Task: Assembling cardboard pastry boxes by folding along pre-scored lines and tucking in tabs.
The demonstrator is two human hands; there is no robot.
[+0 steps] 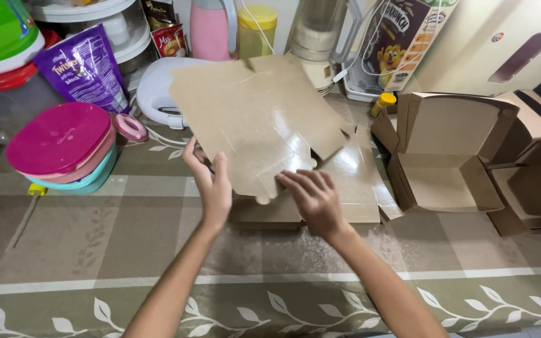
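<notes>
A flat, unfolded brown cardboard box blank [255, 116] with a glossy inner face is tilted up above the table. My left hand [211, 184] grips its lower left edge. My right hand [311, 197] lies under its lower right edge, fingers together, touching it. Beneath them a stack of more flat blanks [352, 188] rests on the table.
Folded open cardboard boxes [449, 156] stand at the right, one nested behind another. Stacked pink and teal bowls [61, 144] sit at the left. A white appliance [154, 87], purple snack bag [86, 66], blender and cereal box line the back. A patterned tablecloth [158, 269] covers the table.
</notes>
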